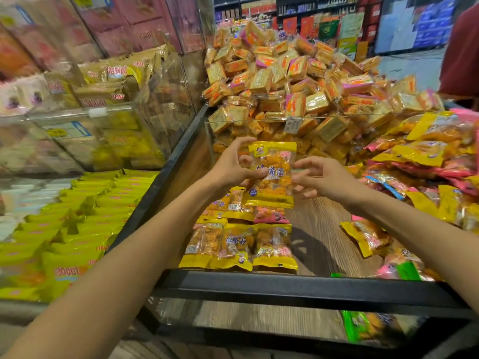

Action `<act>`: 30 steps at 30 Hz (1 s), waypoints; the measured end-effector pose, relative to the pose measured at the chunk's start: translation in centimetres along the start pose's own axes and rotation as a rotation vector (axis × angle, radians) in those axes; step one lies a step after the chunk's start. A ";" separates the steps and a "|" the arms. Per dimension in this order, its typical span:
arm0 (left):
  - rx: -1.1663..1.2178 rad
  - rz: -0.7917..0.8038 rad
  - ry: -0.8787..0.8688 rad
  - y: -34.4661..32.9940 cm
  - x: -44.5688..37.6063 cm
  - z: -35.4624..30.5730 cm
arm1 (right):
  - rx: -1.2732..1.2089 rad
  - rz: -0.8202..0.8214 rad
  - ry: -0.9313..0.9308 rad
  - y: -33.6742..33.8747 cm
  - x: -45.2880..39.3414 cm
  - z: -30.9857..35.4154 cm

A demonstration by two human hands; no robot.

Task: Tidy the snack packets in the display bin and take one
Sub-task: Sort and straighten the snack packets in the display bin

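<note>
Black metal rim of the wood-floored display bin runs nearest the camera, and just beyond it, at about 6 o'clock from the hands, a neat row of three yellow-ended clear snack packets lies side by side on the bin floor, with a second, shorter row just behind it. Above these the left hand pinches the left edge of one upright yellow-and-clear packet of orange snack pieces, its grip closed on the wrapper, while the right hand hovers at the packet's 3 o'clock with fingers spread and curved, holding nothing that can be seen. To do this step well, judging from the rows, the held packet should go down flat, label up, square with its neighbours. At 3 o'clock a loose heap of yellow and pink packets waits untidied. Farthest, at 12 o'clock behind a clear divider, rises a mound of gold-wrapped square cracker packs.
</note>
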State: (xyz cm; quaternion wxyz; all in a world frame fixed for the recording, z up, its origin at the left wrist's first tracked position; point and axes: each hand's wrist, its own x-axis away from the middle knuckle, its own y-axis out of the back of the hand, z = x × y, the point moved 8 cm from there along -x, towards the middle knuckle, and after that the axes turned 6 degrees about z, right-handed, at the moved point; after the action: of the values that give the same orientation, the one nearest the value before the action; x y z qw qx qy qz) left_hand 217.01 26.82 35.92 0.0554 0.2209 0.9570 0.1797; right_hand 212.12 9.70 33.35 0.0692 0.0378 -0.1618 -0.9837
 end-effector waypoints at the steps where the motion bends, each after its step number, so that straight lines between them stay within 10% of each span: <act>1: -0.061 -0.006 0.008 0.8 -0.3 0.2 | 0.035 0.005 -0.009 0.2 0.0 0.0; 19: -0.732 -0.179 0.328 10.7 -13.8 14.3 | 0.814 -0.017 0.239 4.4 -1.2 -0.6; 30: -1.638 0.293 -0.027 4.1 -12.7 17.2 | 0.903 0.010 0.186 4.4 -1.2 -1.3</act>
State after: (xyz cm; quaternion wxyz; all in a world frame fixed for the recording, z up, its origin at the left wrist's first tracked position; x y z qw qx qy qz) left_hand 233.26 30.12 21.84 0.1863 0.2350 0.4842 0.8220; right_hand 213.94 5.33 33.60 0.0649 0.1515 -0.5675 -0.8067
